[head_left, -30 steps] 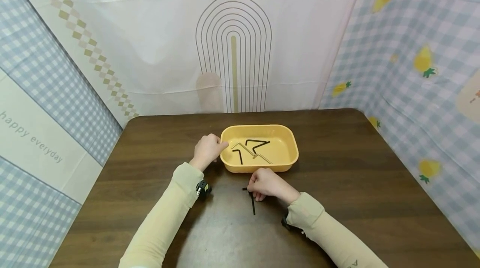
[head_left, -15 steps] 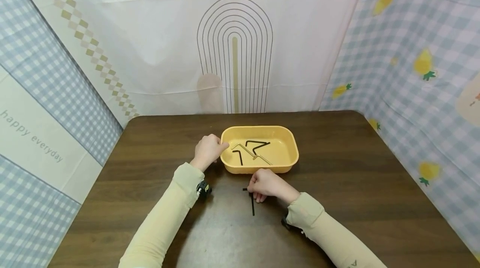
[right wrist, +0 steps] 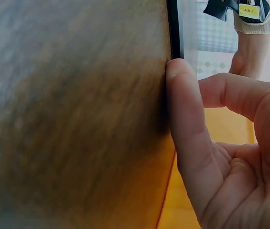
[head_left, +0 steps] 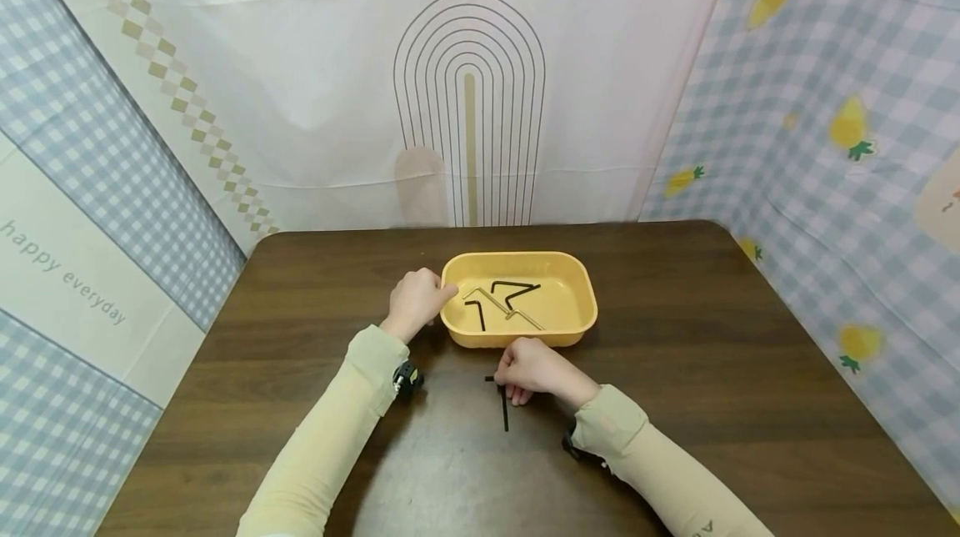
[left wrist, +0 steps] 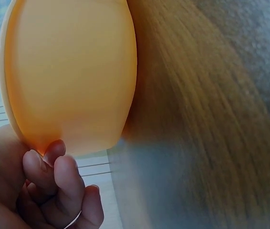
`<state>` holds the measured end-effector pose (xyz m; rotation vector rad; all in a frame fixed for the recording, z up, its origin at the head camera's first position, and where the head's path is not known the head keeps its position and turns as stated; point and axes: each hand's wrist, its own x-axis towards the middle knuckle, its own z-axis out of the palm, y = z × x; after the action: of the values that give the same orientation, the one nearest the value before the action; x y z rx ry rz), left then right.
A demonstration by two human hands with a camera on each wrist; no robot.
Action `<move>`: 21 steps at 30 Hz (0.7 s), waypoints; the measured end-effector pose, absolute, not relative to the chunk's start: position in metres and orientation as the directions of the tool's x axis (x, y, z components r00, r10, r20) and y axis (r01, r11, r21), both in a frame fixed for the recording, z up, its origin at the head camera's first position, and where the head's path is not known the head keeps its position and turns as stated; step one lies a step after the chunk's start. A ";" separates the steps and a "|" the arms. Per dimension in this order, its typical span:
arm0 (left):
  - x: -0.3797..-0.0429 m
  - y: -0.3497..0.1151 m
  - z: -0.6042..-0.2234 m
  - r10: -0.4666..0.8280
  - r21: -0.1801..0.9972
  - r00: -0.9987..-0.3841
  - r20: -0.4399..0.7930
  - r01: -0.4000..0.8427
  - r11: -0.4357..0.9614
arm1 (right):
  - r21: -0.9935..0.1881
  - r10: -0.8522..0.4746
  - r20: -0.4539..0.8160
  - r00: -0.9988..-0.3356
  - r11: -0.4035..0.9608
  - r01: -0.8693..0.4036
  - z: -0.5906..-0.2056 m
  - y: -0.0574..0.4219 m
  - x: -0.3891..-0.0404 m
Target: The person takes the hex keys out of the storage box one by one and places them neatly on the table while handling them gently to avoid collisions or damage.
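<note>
A yellow plastic tray (head_left: 577, 316) stands on the table with L-shaped hex keys inside. Three are black, such as the black hex key (head_left: 482, 316) near its left end, and two are brass-coloured, one being the brass hex key (head_left: 528, 319). My left hand (head_left: 416, 299) grips the tray's left rim with thumb and curled fingers; the tray wall (left wrist: 73, 71) fills much of the left wrist view. Just in front of the tray, my right hand (head_left: 536, 370) pinches another black hex key (head_left: 506, 416) near its bend, low at the tabletop. Fingertips hide part of that key.
The brown wooden table (head_left: 315, 287) reaches back to a white patterned curtain (head_left: 322, 103). Blue checked cloth (head_left: 810, 212) hangs along the right side, with more at the left. Small black wrist cameras, including the left wrist camera (head_left: 407, 378), sit under the cuffs.
</note>
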<state>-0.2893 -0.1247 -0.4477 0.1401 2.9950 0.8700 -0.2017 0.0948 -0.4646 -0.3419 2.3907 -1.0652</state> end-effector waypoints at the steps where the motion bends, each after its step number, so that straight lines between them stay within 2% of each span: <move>1: -0.289 -0.125 -0.448 0.091 0.536 -0.996 0.007 0.081 0.840 | -0.747 -0.415 -0.338 -0.845 0.664 -0.027 -0.465 0.095 -0.202; 21: -0.289 -0.124 -0.448 0.080 0.527 -0.997 0.000 0.068 0.847 | -0.775 -0.427 -0.317 -0.847 0.631 -0.028 -0.462 0.098 -0.202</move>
<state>-0.2894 -0.1238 -0.4476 0.1208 2.9977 0.8546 -0.2015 0.0982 -0.4620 -0.3574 2.3755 -1.1173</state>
